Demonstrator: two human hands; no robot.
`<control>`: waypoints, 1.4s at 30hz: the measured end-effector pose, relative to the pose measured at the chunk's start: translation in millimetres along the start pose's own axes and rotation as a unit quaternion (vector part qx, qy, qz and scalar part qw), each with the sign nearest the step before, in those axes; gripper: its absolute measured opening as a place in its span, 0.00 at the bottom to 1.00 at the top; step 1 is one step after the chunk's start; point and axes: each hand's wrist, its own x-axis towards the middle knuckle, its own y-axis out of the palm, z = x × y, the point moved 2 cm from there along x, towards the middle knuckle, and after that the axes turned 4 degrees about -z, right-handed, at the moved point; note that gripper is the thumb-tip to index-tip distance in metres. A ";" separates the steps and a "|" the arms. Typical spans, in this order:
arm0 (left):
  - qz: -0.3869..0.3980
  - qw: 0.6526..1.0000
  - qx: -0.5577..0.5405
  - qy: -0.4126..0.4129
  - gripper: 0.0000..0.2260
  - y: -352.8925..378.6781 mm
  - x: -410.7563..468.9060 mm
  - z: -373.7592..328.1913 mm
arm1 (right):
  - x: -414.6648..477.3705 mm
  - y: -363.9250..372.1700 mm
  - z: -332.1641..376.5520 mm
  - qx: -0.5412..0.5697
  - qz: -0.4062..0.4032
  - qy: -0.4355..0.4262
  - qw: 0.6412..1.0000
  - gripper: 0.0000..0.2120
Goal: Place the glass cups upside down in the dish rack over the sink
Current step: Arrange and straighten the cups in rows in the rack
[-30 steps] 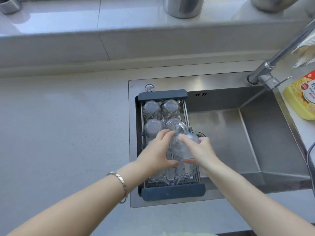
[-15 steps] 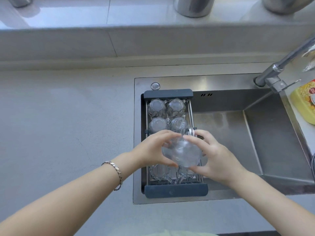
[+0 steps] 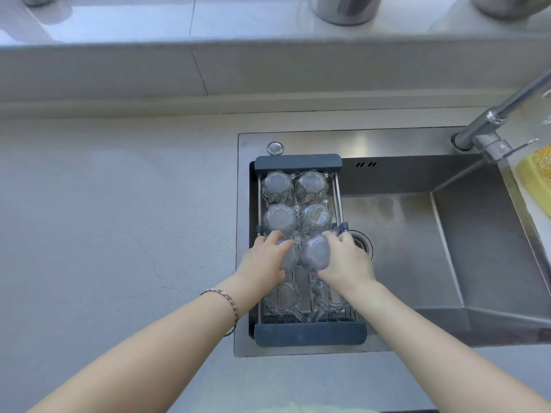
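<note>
A dark-framed dish rack (image 3: 298, 162) spans the left end of the sink (image 3: 417, 234). Several glass cups stand upside down in its far rows, among them one at the back left (image 3: 277, 186) and one with a label (image 3: 317, 217). In the middle row my right hand (image 3: 347, 260) grips a glass cup (image 3: 315, 252), bottom up, low in the rack. My left hand (image 3: 264, 260) closes its thumb and fingers around a neighbouring cup (image 3: 288, 257), mostly hidden. Two more cups (image 3: 281, 299) sit in the near row, partly under my wrists.
A tap (image 3: 495, 120) reaches in from the right over the basin, with the drain (image 3: 365, 244) just right of the rack. A yellow bottle (image 3: 536, 177) lies at the right edge. Metal pots (image 3: 343, 8) stand on the back ledge. Grey counter (image 3: 119, 234) lies to the left.
The cup held up by both hands has been turned bottom up and lowered into the rack's middle row. My left hand has shifted off it onto the cup beside it.
</note>
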 end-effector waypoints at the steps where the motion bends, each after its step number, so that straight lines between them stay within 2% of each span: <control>1: -0.001 1.000 -0.011 -0.001 0.29 0.2 -0.5 1.3 | 2.7 6.5 2.7 0.004 0.011 0.004 1.000 0.30; 6: -0.017 0.999 -0.034 0.005 0.29 1.9 -3.1 6.4 | 2.3 28.1 -1.6 0.131 0.029 0.021 0.991 0.36; 9: -0.031 0.999 -0.042 -0.001 0.28 4.2 -6.5 4.9 | -6.3 27.1 -14.2 0.259 0.024 0.022 0.965 0.41; 11: -0.060 0.997 -0.042 -0.010 0.27 3.1 -11.9 3.0 | -13.5 23.6 -23.4 0.298 0.036 0.018 0.954 0.40; 12: -0.088 0.996 -0.035 0.005 0.26 1.3 -15.9 1.4 | -18.7 22.0 -28.3 0.288 0.029 0.011 0.957 0.39; 14: -0.117 0.989 -0.015 0.085 0.23 -0.6 -24.9 -2.4 | -30.7 17.0 -37.7 0.228 -0.023 0.001 0.973 0.34; 16: -0.057 0.982 0.015 0.180 0.24 4.1 -35.1 -5.1 | -44.5 13.9 -41.1 0.160 -0.037 -0.029 0.986 0.32; 19: 0.057 0.959 0.148 0.234 0.30 20.4 -43.7 -4.0 | -56.5 21.1 -33.9 0.045 0.067 -0.100 0.992 0.36; 22: 0.089 0.947 0.214 0.223 0.35 29.1 -42.0 -6.5 | -51.7 22.3 -22.5 -0.042 0.135 -0.124 0.982 0.33; 27: 0.090 0.948 0.221 0.209 0.34 26.6 -39.0 -13.9 | -42.0 16.2 -16.2 -0.115 0.156 -0.159 0.968 0.29; 34: 0.059 0.963 0.191 0.184 0.28 23.2 -43.3 -13.5 | -52.8 2.1 -21.3 -0.075 0.102 -0.156 0.980 0.27; 38: 0.053 0.966 0.193 0.165 0.28 23.4 -43.1 -14.6 | -62.4 -9.6 -18.7 -0.060 0.081 -0.155 0.983 0.27; 42: 0.078 0.972 0.194 0.108 0.28 23.6 -41.8 -17.1 | -76.2 -33.9 -17.6 -0.025 0.007 -0.130 0.991 0.26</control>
